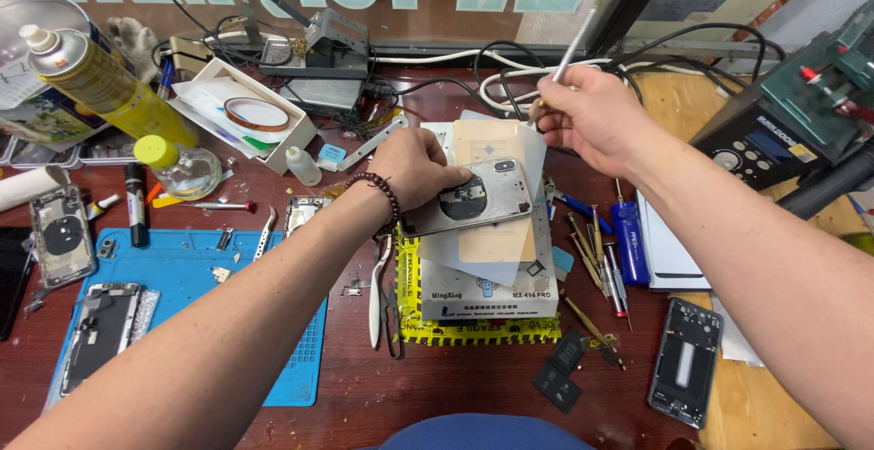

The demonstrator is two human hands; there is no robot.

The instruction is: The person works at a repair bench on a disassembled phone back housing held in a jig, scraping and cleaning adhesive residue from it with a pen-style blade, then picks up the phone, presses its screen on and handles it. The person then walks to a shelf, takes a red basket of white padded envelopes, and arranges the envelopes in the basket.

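Note:
My left hand (pixel 417 170), with a bead bracelet at the wrist, presses on a silver phone back housing (pixel 475 197). The housing lies tilted on a translucent sheet over a white box-shaped machine (pixel 487 291) edged with yellow tape. My right hand (pixel 592 118) is raised above the machine's far end and grips a thin silver brush-like tool (pixel 572 45) that points up and away. The tool's lower tip sits near the sheet's upper right corner.
A blue work mat (pixel 196 273) at left carries phone parts. Yellow spray can (pixel 100 81), tape box (pixel 244 113), small bottles at back left. Screwdrivers and a blue pen-like tool (pixel 628 241) lie right of the machine. Phone frame (pixel 685 361), black station (pixel 783 131), cables at back.

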